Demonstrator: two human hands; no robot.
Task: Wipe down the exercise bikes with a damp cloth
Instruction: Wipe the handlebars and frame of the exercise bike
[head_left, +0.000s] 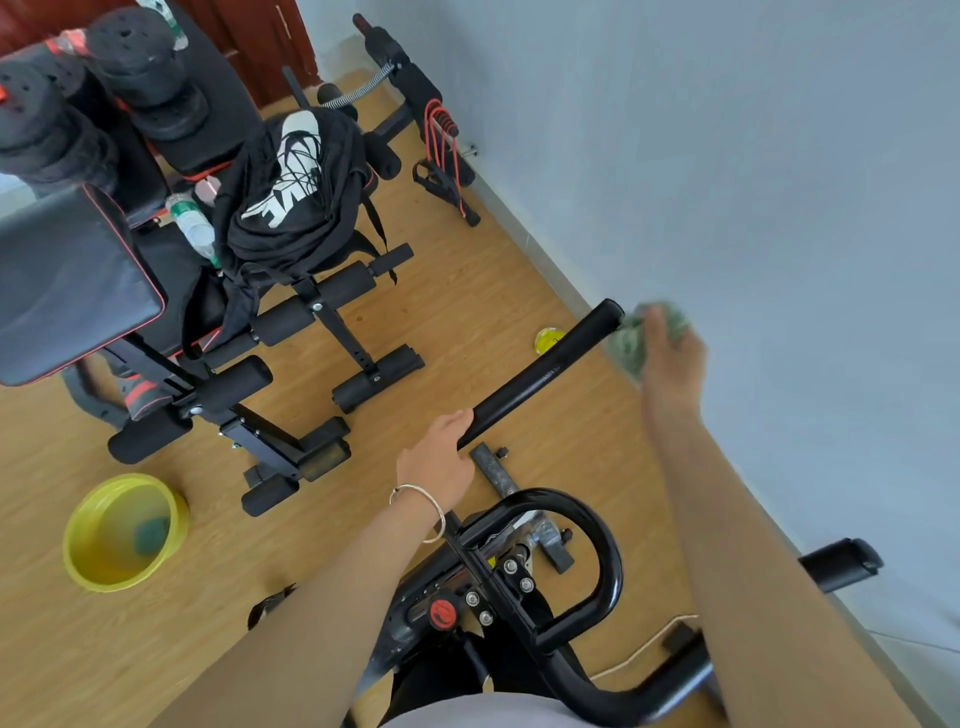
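A black exercise bike (587, 525) stands right below me, its looped handlebar and red knob in the lower middle. One long handlebar grip (545, 371) points up and to the right. My left hand (441, 457) is closed around the lower end of that grip. My right hand (670, 358) is just past the grip's far tip, bunched around a green cloth (631, 343), which looks blurred. A second grip (839, 564) of the bike sticks out at the right, behind my right forearm.
A yellow basin (88, 556) with a green sponge in it sits on the wooden floor at the left. A black weight bench (78, 280) with a black bag, a water bottle and weight plates fills the upper left. A pale wall (779, 182) runs close along the right.
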